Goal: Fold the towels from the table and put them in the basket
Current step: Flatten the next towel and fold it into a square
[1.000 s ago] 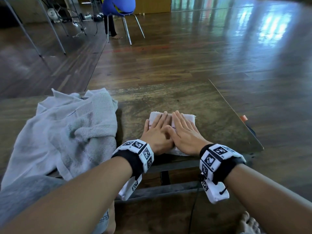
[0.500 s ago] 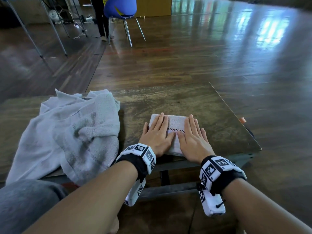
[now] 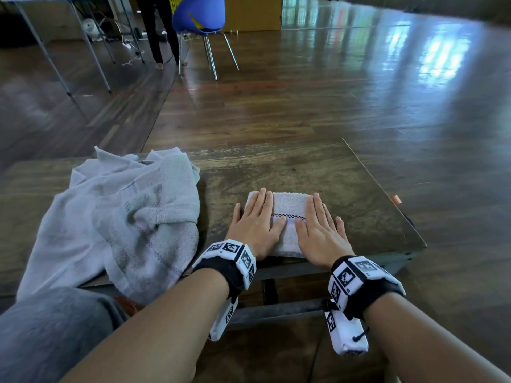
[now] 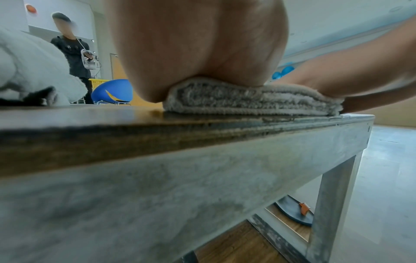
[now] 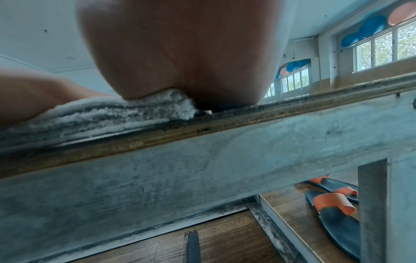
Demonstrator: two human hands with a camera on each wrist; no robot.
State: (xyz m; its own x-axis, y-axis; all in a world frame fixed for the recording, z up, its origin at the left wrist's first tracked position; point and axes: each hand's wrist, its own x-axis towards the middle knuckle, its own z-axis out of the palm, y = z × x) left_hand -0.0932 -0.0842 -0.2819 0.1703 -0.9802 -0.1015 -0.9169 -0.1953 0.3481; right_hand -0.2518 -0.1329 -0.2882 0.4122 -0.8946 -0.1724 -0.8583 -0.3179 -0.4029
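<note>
Nearest to us: both forearms carry black wrist bands (image 3: pixel 359 280) with white blocks printed in black square-code markers; we read no text on them. Grey trouser knee (image 3: pixel 47 333) sits bottom left.

Left hand (image 3: pixel 255 225) and right hand (image 3: pixel 320 230) both lie flat, fingers straight, palms down on the folded towel (image 3: pixel 289 205). Neither hand clasps it; they just press on top. The left covers the towel's left part, the right its right part, with bare cloth between them. Right-hand outer fingers spill onto the table (image 3: pixel 359 189).

Folded towel is white, with a dark checkered stripe across it, and sits at the near edge of the table, right of centre. Wrist views show it as a stack of several layers (image 4: pixel 252 99), the heels of both hands bearing on it, near side flush with the table edge.

Left of it, well apart: a crumpled pile of pale towels (image 3: pixel 124 219), partly overhanging the near edge.

Under the table on the right: sandals (image 5: pixel 333 210), dark soles, orange straps.

Further out: wooden floor, a blue chair (image 3: pixel 199 15) on metal legs, a standing person's dark trouser legs (image 3: pixel 154 26) beside it. We see no readable writing or brand anywhere.
</note>
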